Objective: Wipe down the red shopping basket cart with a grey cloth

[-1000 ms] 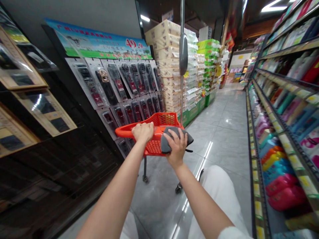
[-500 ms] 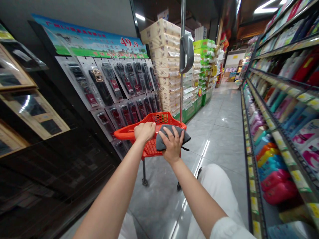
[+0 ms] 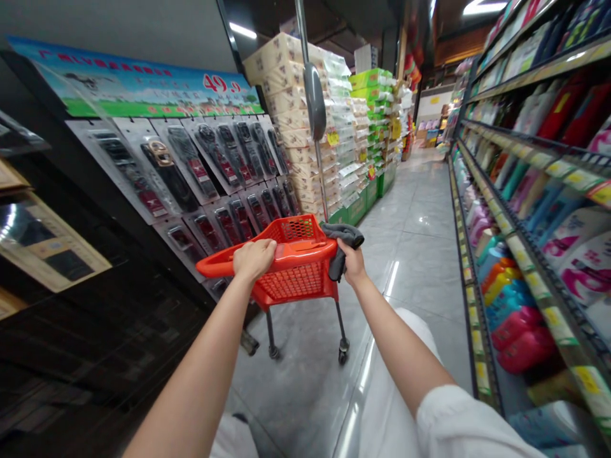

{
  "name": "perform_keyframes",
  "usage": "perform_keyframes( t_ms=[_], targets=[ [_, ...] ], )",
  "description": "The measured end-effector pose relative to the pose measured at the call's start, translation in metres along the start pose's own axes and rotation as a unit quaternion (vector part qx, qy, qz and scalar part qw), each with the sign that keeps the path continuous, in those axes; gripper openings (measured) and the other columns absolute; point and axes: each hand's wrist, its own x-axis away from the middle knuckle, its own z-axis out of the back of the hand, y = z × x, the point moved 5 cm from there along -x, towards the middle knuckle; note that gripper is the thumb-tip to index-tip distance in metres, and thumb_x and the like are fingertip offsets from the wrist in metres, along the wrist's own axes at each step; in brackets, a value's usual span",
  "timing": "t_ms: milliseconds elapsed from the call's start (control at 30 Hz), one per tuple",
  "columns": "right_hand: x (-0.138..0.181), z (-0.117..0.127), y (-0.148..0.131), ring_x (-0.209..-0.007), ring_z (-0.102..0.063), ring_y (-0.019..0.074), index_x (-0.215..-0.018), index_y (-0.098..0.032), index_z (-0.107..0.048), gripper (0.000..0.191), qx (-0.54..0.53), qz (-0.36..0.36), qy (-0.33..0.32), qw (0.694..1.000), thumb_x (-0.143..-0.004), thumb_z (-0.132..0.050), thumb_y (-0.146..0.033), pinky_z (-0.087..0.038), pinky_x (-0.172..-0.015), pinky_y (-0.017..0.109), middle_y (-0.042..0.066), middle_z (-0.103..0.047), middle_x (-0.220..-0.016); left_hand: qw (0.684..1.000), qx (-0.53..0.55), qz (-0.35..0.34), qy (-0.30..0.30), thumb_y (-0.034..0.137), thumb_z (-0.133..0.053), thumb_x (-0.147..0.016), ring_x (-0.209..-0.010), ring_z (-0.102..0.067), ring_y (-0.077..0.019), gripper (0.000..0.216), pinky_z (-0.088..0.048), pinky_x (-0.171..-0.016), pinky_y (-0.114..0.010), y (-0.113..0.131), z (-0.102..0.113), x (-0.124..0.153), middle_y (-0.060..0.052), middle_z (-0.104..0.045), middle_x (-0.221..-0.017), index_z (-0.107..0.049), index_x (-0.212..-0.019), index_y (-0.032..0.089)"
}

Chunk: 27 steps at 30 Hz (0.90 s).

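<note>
A small red shopping cart with a perforated basket stands on wheeled grey legs in front of me. My left hand is closed around the left part of its handle bar. On the right, my right hand grips a dark grey cloth, which is draped against the right corner of the cart's rim. Most of the right fingers are hidden behind the cloth. A metal pole with a grey fitting rises from the cart's far side.
At left, packaged belts hang under a blue sign beside framed display boxes. Stacked tissue packs line the aisle beyond. Shelves of bottles run along the right. The grey tiled floor stretches ahead.
My right hand has slid the cloth from the handle's middle to the cart's right corner, bunching it. My left hand stays on the handle. The view has shifted, so the cart appears farther left.
</note>
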Motion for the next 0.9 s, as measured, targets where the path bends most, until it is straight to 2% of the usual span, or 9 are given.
perform_keyframes(
  t_ms=[133, 233, 333, 400, 433, 500, 633, 800, 900],
  targets=[
    [-0.011, 0.014, 0.011, -0.118, -0.061, 0.0222, -0.104, -0.02, -0.067, 0.034, 0.033, 0.008, -0.026, 0.999, -0.076, -0.069, -0.041, -0.046, -0.106, 0.04, 0.005, -0.073, -0.109, 1.0, -0.002, 0.001, -0.006, 0.045, -0.023, -0.093, -0.113, -0.063, -0.0312, 0.054, -0.048, -0.089, -0.041, 0.001, 0.001, -0.003, -0.009, -0.071, -0.119, -0.071, -0.111, 0.027],
    [-0.01, 0.041, 0.035, -0.115, -0.062, 0.0215, -0.106, -0.019, -0.065, 0.039, 0.062, -0.006, 0.011, 0.998, -0.073, -0.07, -0.04, -0.045, -0.106, 0.039, 0.005, -0.072, -0.112, 1.0, 0.003, -0.006, -0.005, 0.047, -0.024, -0.094, -0.113, -0.063, -0.0327, 0.054, -0.048, -0.091, -0.045, 0.003, 0.001, -0.007, -0.01, -0.07, -0.12, -0.07, -0.115, 0.027],
    [0.001, 0.072, 0.074, -0.105, -0.065, 0.0226, -0.1, -0.017, -0.066, 0.038, 0.096, -0.106, 0.072, 0.987, -0.066, -0.071, -0.033, -0.047, -0.101, 0.039, 0.005, -0.073, -0.105, 0.999, 0.0, -0.039, 0.018, 0.043, -0.026, -0.095, -0.114, -0.062, -0.0324, 0.052, -0.04, -0.102, -0.053, 0.015, 0.001, -0.01, -0.01, -0.07, -0.122, -0.071, -0.11, 0.024],
    [0.009, 0.083, 0.099, -0.096, -0.067, 0.0239, -0.094, -0.016, -0.066, 0.033, 0.12, -0.184, 0.107, 0.97, -0.064, -0.068, -0.028, -0.05, -0.095, 0.041, 0.005, -0.075, -0.094, 0.994, 0.022, -0.101, 0.046, 0.04, -0.025, -0.096, -0.116, -0.061, -0.0283, 0.051, -0.037, -0.107, -0.05, 0.031, 0.002, -0.008, -0.01, -0.068, -0.125, -0.069, -0.114, 0.022],
    [0.011, 0.085, 0.107, -0.095, -0.067, 0.0239, -0.094, -0.016, -0.066, 0.032, 0.125, -0.202, 0.12, 0.964, -0.064, -0.066, -0.026, -0.051, -0.093, 0.041, 0.005, -0.075, -0.091, 0.988, 0.038, -0.142, 0.054, 0.04, -0.024, -0.097, -0.116, -0.06, -0.0257, 0.052, -0.039, -0.107, -0.045, 0.04, 0.001, -0.006, -0.009, -0.067, -0.126, -0.068, -0.116, 0.021],
    [0.009, 0.081, 0.112, -0.097, -0.066, 0.0229, -0.098, -0.017, -0.066, 0.034, 0.12, -0.175, 0.129, 0.969, -0.066, -0.062, -0.025, -0.051, -0.094, 0.039, 0.004, -0.075, -0.095, 0.973, 0.045, -0.221, 0.045, 0.046, -0.025, -0.097, -0.115, -0.061, -0.0229, 0.053, -0.044, -0.1, -0.036, 0.059, -0.003, -0.001, -0.009, -0.069, -0.122, -0.067, -0.118, 0.022],
    [0.002, 0.071, 0.107, -0.102, -0.065, 0.0204, -0.103, -0.018, -0.066, 0.037, 0.106, -0.067, 0.104, 0.987, -0.066, -0.062, -0.025, -0.049, -0.097, 0.035, 0.004, -0.073, -0.106, 0.967, -0.013, -0.249, 0.056, 0.057, -0.029, -0.095, -0.108, -0.063, -0.0251, 0.055, -0.047, -0.091, -0.035, 0.073, -0.009, 0.002, -0.008, -0.073, -0.11, -0.072, -0.108, 0.024],
    [0.018, 0.091, 0.131, -0.079, -0.067, 0.0221, -0.093, -0.016, -0.068, 0.031, 0.144, -0.23, 0.165, 0.948, -0.063, -0.06, -0.023, -0.054, -0.079, 0.036, 0.001, -0.073, -0.078, 0.969, -0.012, -0.236, 0.067, 0.059, -0.026, -0.095, -0.104, -0.064, -0.0243, 0.059, -0.047, -0.086, -0.034, 0.07, -0.009, 0.0, -0.007, -0.073, -0.107, -0.072, -0.106, 0.024],
    [0.013, 0.088, 0.128, -0.072, -0.067, 0.0215, -0.092, -0.015, -0.068, 0.03, 0.138, -0.233, 0.171, 0.947, -0.064, -0.062, -0.024, -0.054, -0.071, 0.034, 0.001, -0.072, -0.074, 0.97, -0.011, -0.233, 0.071, 0.059, -0.026, -0.095, -0.103, -0.064, -0.0239, 0.059, -0.047, -0.085, -0.033, 0.07, -0.008, 0.001, -0.007, -0.072, -0.108, -0.072, -0.107, 0.025]
  ],
)
